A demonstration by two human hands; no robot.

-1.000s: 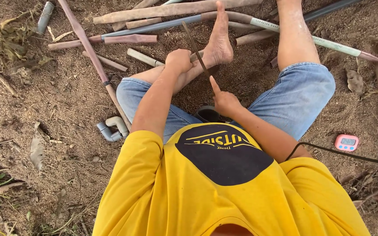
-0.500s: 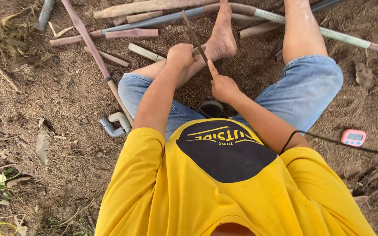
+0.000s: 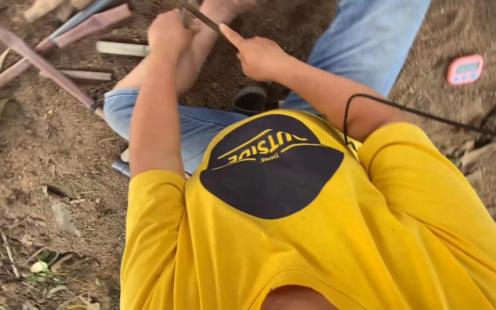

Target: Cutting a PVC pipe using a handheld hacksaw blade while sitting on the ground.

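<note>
Seated on bare dirt, my left hand is fisted around a thin dark strip, while my right hand pinches it lower, forefinger stretched along it. Cut bamboo lengths lie just beyond; a pink timer sits at right.
</note>
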